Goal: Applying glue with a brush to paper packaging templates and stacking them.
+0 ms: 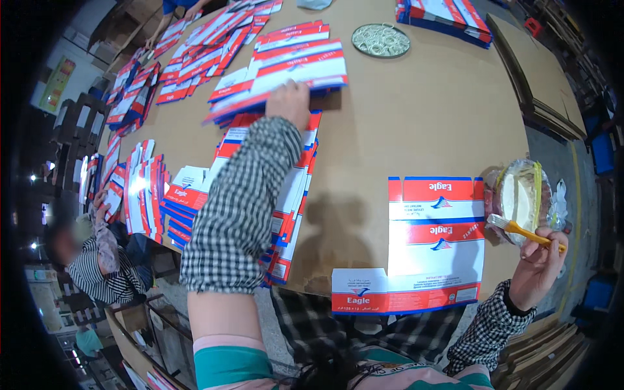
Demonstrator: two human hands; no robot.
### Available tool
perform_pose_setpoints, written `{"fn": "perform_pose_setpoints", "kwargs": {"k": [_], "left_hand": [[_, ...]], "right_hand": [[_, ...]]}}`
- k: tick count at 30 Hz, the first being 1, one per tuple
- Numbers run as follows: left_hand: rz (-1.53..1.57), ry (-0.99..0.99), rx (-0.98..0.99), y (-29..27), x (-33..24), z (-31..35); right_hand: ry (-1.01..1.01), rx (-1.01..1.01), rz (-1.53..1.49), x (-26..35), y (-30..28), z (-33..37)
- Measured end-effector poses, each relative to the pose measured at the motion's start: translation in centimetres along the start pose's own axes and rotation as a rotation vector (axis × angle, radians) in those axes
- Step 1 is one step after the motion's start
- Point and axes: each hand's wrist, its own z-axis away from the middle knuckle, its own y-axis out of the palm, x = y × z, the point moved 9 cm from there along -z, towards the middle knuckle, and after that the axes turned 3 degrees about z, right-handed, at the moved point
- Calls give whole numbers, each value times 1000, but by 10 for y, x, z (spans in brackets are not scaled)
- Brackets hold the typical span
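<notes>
My left hand (289,104) reaches far forward, its fingers closed on the near edge of a flat red, white and blue carton (302,68) at the top of a stack. The checked sleeve hides part of another stack of flat cartons (296,195) below it. In my right hand (538,266) is a paste brush (526,234) with a yellow handle, its pale bristles at the near edge of a bowl of white paste (518,198). An unfolded carton blank (435,250) lies flat on the table in front of me, between my hands.
On the brown table (383,117), a round tray of pale rings (381,40) stands at the back. More carton stacks (445,19) lie at the far right, with others along the left. Another person (104,260) handles cartons at the left edge. Brown boards (533,78) lean at the right.
</notes>
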Motion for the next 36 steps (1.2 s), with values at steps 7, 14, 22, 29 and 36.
{"fn": "perform_pose_setpoints", "kwargs": {"k": [7,14,22,29,36], "left_hand": [[104,326,119,-107,-187,109],[376,398,239,-98,-301,194],[626,-48,312,-54,-208,212],[699,-206,612,-14,-145,235],[776,-330,630,-26,-142,233]], "right_hand": [[-72,-143,-24,40,-44,35],[-58,-100,-104,35,-54,43],[14,-37,-144,9,-71,35],[103,9,-143,9,-46,43],[188,36,-98,7,-20,49]]}}
